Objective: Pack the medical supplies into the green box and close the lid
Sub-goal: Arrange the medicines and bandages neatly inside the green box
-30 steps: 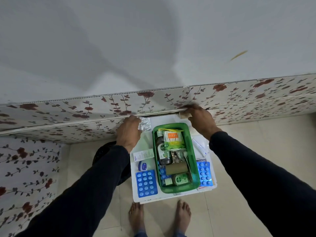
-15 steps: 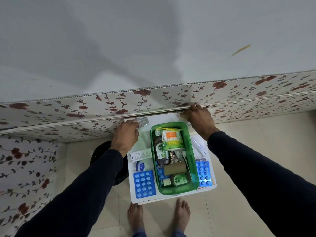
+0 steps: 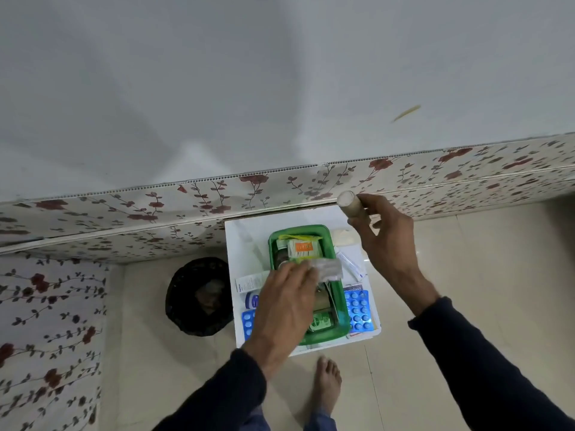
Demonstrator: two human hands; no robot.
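Note:
The green box stands open on a small white table, with bottles, a pale packet with an orange label and other supplies inside. My left hand hovers over the box and holds a crinkly silver blister strip above its middle. Raised beyond the table's far right corner, my right hand grips a beige roll of bandage. Blue pill sheets lie on both sides of the box: one on the right and one on the left. No lid shows.
A white carton and a small blue jar lie left of the box, a white tube and a white pad right of it. A black bin stands on the floor at left. Flowered wall panels run behind. My bare foot is below.
Both hands came away from the far edge of the table. The left one carried the silver strip over the box; the right one lifted the beige roll into the air.

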